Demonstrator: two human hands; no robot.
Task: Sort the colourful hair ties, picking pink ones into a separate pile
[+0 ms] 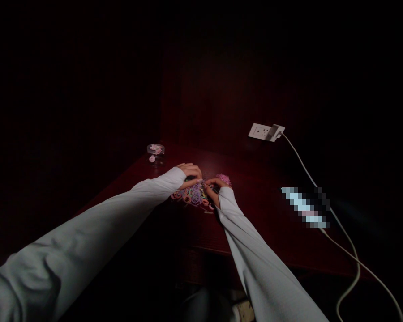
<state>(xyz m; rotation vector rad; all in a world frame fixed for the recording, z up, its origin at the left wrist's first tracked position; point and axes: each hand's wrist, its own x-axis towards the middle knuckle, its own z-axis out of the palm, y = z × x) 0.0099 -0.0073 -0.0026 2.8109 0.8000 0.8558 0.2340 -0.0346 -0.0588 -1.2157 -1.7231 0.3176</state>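
A heap of small pastel rings that look like hair ties (194, 196) lies on the dark red table under my hands. Over its back left side, my left hand (189, 171) is curled, its thumb and fingertips pinched together. My right hand (214, 184) meets it from the right, fingers also pinched. What sits between the fingertips is too small and dim to make out. Just behind my right hand is a pink clump of similar bands (224, 179). A thin pale strip (208, 212) lies at the heap's near edge.
A clear round container (156, 150) with pink pieces stands at the table's far left. On the right lies a blurred-out lit device (304, 208) with a white cable (302, 163) nearby. A wall socket (260, 131) holds a plugged-in charger (276, 132). The surroundings are very dark.
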